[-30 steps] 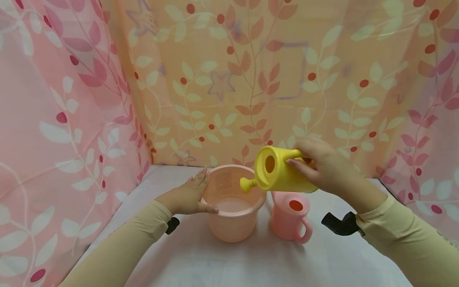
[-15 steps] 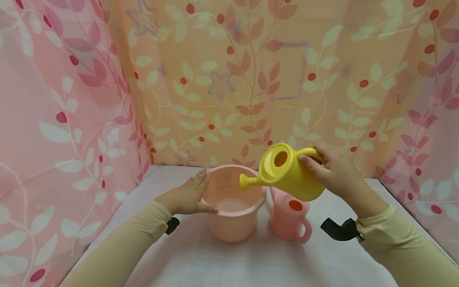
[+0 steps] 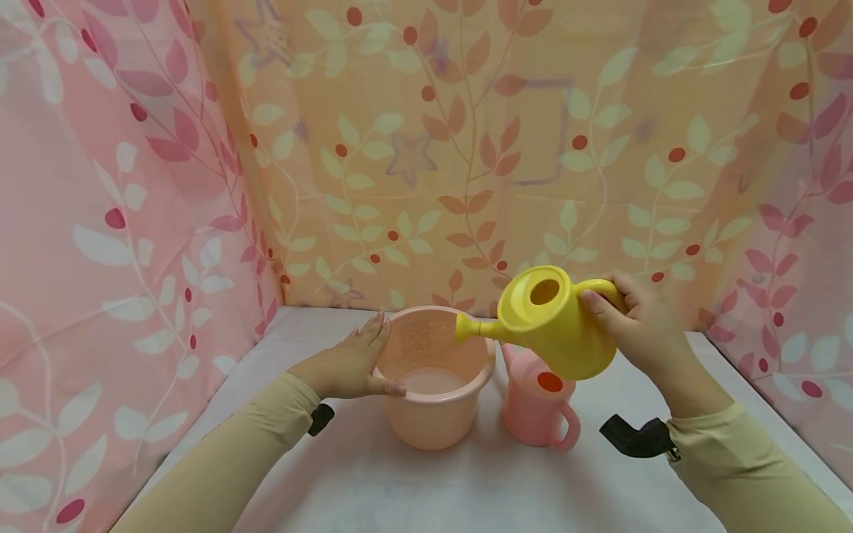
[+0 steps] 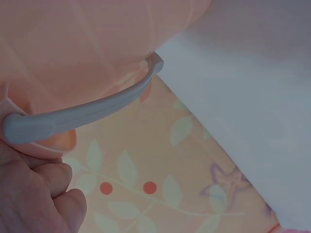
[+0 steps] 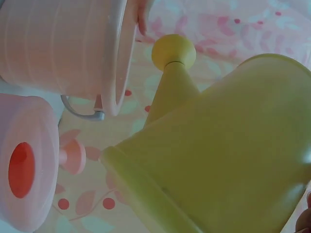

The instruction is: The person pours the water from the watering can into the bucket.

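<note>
My right hand (image 3: 646, 333) grips the handle of a yellow toy watering can (image 3: 566, 326) in the head view. The can is held in the air, tilted a little to the left. Its spout head (image 3: 464, 329) hangs over the right side of a peach plastic bucket (image 3: 433, 422). On the bucket's left rim rests my left hand (image 3: 349, 363), with fingers straight and thumb over the near edge. The bucket's grey handle (image 4: 87, 109) hangs down in the left wrist view. In the right wrist view, the yellow can fills much of the frame.
A pink watering can (image 3: 538, 407) with a red-edged opening stands upright, just right of the bucket. Both stand on a white table surface (image 3: 400, 496). Leaf-patterned cloth (image 3: 413, 192) closes off the back and sides.
My right hand has drawn the yellow watering can to the right and tipped it back toward upright, its spout rising. My left hand and the bucket have stayed still.
</note>
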Motion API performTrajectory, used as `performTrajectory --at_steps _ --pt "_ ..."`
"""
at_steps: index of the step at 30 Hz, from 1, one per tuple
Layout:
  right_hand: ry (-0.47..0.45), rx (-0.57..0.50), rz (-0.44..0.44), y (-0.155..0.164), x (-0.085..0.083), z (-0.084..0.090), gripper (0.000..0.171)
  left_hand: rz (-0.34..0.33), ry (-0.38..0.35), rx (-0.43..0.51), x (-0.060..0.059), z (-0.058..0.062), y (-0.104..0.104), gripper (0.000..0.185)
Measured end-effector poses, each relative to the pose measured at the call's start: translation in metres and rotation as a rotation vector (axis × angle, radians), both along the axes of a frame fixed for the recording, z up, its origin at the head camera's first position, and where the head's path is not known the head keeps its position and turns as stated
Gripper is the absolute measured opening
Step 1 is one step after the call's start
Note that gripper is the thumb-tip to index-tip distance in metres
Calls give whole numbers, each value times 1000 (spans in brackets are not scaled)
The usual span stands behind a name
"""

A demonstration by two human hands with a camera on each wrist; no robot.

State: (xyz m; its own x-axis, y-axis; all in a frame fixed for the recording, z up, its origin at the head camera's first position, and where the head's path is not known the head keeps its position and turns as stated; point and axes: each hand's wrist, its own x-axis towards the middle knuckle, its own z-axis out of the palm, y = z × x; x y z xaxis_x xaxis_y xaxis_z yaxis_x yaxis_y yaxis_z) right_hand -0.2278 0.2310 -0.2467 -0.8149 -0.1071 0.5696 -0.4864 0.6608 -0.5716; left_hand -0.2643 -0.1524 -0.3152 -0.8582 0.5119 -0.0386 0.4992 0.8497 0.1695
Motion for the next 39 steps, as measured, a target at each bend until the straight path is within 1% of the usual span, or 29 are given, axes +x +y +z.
performTrajectory --at_steps 5,9,14,18,21,25,29,31,34,39 --pt "-10 -84 -31 10 2 -7 20 -9 -2 12 0 0 0 120" --pt "-26 -185 -59 18 3 -13 20 -14 8 16 1 0 0 119" --pt "-42 -299 -80 30 6 -21 10 -6 4 9 0 0 0 119" --pt "-24 -417 -41 39 7 -27 6 0 -3 15 0 -1 0 120" --pt "-10 -562 18 44 9 -32 8 -1 0 24 0 -1 -1 121" --pt "8 -726 81 51 12 -39 10 -5 3 21 0 -1 -2 121" --pt "8 -785 97 58 15 -49 9 -2 -1 11 -1 -2 -2 120" --pt "3 -799 90 62 16 -54 10 0 -2 11 -1 -1 -2 120" --pt "-6 -836 68 69 18 -62 11 -4 -2 19 -1 -1 -2 120" --pt "-40 -893 9 83 20 -75 12 -5 -5 16 -2 -1 -2 121"
